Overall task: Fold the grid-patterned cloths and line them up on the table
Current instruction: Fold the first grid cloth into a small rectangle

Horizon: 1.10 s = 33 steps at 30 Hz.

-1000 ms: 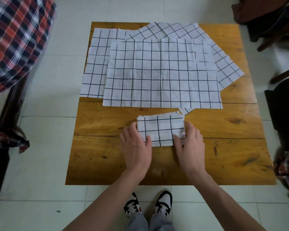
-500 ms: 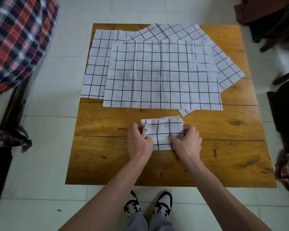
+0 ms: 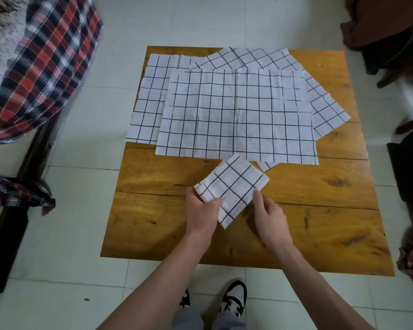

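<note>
A small folded white cloth with black grid lines (image 3: 234, 186) is turned at an angle above the near half of the wooden table (image 3: 320, 210). My left hand (image 3: 202, 213) grips its near-left corner, thumb on top. My right hand (image 3: 268, 217) sits at the cloth's right edge with a fingertip touching it. Several unfolded grid cloths overlap on the far half of the table, the top one (image 3: 236, 115) lying flat, one (image 3: 150, 98) sticking out at the left and one (image 3: 327, 110) at the right.
A red plaid fabric (image 3: 45, 60) covers furniture at the far left, with another plaid piece (image 3: 19, 191) below it. Dark chairs (image 3: 391, 44) stand at the right. White tiled floor surrounds the table. My shoes (image 3: 231, 296) are by the near edge.
The folded cloth has been lifted and rotated to a diagonal. My left hand moved from pressing it flat to gripping its corner; my right hand loosened to touch the edge.
</note>
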Each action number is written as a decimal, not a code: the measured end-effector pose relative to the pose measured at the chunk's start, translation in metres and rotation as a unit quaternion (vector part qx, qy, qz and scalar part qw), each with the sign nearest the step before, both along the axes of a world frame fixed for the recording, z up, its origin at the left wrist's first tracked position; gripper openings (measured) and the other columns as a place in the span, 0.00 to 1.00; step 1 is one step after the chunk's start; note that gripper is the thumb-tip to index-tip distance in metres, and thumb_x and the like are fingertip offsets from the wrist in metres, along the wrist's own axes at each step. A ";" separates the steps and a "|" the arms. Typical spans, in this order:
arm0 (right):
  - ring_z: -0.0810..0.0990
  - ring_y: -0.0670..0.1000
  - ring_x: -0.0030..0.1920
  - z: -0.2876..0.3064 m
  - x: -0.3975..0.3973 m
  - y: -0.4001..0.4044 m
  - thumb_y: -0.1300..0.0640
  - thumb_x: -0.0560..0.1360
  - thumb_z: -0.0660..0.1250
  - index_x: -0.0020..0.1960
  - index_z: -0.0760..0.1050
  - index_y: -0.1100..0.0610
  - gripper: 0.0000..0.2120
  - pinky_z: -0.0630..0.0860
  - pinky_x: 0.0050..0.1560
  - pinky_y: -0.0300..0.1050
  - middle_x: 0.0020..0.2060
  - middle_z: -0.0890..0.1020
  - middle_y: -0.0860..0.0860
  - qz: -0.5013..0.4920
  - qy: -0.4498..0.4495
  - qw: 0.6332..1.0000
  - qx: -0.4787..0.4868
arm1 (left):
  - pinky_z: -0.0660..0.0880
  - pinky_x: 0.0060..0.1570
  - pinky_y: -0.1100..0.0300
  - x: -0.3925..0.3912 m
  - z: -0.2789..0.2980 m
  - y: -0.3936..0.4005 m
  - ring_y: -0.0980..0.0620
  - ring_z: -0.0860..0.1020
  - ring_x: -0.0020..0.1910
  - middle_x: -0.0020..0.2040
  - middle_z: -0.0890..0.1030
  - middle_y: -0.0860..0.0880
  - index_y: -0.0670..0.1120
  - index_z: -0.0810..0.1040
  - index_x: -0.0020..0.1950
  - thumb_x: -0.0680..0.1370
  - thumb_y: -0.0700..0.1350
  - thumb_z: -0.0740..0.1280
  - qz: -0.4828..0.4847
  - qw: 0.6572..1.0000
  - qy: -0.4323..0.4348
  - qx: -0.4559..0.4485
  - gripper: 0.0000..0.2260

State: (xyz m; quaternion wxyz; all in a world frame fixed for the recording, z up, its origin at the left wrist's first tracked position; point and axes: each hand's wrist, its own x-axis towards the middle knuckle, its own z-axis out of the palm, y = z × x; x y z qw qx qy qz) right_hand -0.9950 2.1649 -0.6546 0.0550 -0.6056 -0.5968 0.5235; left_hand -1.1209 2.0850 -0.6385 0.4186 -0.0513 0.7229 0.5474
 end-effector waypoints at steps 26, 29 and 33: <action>0.81 0.55 0.40 -0.013 -0.121 -0.094 0.53 0.81 0.70 0.49 0.79 0.53 0.04 0.84 0.49 0.56 0.38 0.82 0.54 0.009 0.093 0.996 -0.008 | 0.71 0.34 0.68 -0.138 -0.023 -0.151 0.61 0.76 0.34 0.36 0.78 0.54 0.51 0.77 0.45 0.84 0.47 0.67 -0.285 0.922 0.259 -0.049 0.07; 0.80 0.56 0.39 -0.017 -0.132 -0.111 0.55 0.80 0.70 0.48 0.79 0.55 0.05 0.82 0.49 0.59 0.39 0.82 0.58 0.012 0.069 0.997 0.019 | 0.72 0.33 0.63 -0.153 -0.027 -0.169 0.57 0.75 0.33 0.35 0.77 0.53 0.52 0.76 0.49 0.83 0.49 0.69 -0.315 0.894 0.308 -0.078 0.04; 0.84 0.55 0.45 -0.021 -0.148 -0.130 0.56 0.79 0.72 0.50 0.80 0.53 0.02 0.83 0.45 0.46 0.42 0.85 0.52 0.029 0.037 0.998 0.046 | 0.72 0.29 0.57 -0.165 -0.032 -0.187 0.54 0.75 0.31 0.33 0.77 0.52 0.52 0.72 0.49 0.84 0.50 0.67 -0.352 0.861 0.344 -0.125 0.06</action>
